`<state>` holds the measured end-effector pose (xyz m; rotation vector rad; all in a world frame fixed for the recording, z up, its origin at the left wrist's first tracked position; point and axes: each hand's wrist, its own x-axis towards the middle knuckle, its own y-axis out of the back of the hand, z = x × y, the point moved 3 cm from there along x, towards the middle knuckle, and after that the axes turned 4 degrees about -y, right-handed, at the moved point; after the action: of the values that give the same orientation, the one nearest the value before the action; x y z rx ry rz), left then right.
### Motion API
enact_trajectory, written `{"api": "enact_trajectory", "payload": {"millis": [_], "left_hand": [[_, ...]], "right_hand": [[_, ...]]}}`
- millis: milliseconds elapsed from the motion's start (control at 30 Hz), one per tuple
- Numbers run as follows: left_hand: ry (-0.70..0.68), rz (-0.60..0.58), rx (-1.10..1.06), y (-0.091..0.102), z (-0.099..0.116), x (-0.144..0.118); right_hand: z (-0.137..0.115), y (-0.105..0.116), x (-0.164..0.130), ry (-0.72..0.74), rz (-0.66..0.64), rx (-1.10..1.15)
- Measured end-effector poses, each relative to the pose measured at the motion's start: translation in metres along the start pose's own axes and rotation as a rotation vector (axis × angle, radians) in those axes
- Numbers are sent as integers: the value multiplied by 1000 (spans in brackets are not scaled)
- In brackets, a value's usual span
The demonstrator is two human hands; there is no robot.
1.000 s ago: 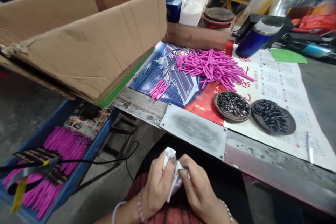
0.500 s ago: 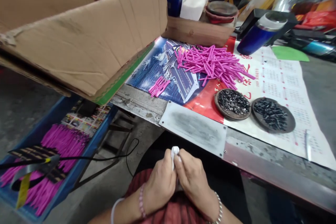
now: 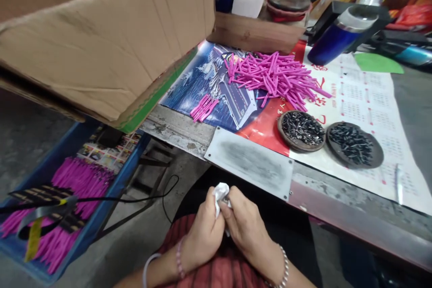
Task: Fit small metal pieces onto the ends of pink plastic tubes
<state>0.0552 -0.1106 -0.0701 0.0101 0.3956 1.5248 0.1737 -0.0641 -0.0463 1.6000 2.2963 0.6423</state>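
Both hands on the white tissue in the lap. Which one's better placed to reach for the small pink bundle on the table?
Probably left. The left hand sits almost under the small pink bundle, though both hands grip the white tissue. The right hand sits nearer the dishes.

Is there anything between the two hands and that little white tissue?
Nothing visible. The left hand and right hand press together over the lap, and their fingers pinch the crumpled white tissue directly. Only its top pokes out above them; the rest is hidden inside the hands.

cardboard box (image 3: pixel 108 40) overhanging left, bare plate (image 3: pixel 249 162) reachable ahead
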Motion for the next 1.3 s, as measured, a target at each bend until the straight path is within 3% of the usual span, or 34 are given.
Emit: {"api": "enact_trajectory", "payload": {"millis": [300, 633, 833, 967, 1133, 1300], "left_hand": [[38, -63, -157, 7, 24, 7], [139, -51, -352, 13, 17, 3], [162, 24, -358, 16, 13, 2], [136, 28, -377, 19, 15, -1], [111, 120, -372, 31, 15, -5], [75, 140, -348, 32, 11, -1]], "right_hand": [[26, 11, 1, -315, -34, 326], [27, 9, -3, -414, -39, 551], [21, 7, -5, -434, -27, 607], [29, 3, -5, -528, -71, 763], [36, 6, -1, -550, -163, 945], [29, 9, 2, -509, -92, 944]]}}
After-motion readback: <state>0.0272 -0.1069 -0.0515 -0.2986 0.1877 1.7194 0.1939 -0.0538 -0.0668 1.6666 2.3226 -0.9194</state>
